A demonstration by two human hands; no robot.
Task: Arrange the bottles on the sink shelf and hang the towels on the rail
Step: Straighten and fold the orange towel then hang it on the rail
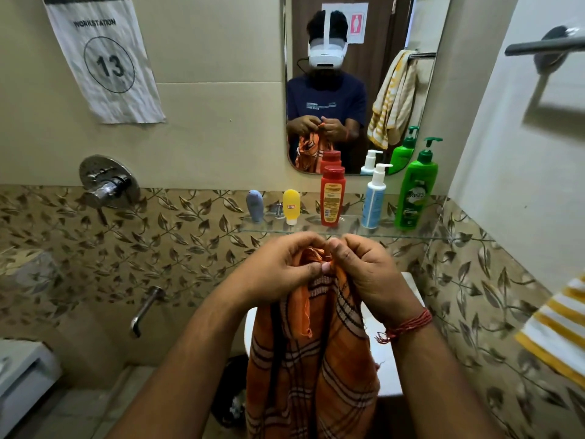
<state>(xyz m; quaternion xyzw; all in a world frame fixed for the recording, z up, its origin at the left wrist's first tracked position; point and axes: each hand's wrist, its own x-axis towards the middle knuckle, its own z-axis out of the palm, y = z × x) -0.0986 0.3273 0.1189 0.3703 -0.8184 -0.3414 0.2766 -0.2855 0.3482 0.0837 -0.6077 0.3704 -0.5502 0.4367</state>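
Both your hands, left [281,269] and right [368,274], pinched the orange towel's [313,359] bunched top edge below the shelf [285,229]; I judged swinging it toward the rail [544,47] risked toppling bottles [331,196].

Orange towel [311,369] cut off below; sink [387,350] seemingly mostly hidden.
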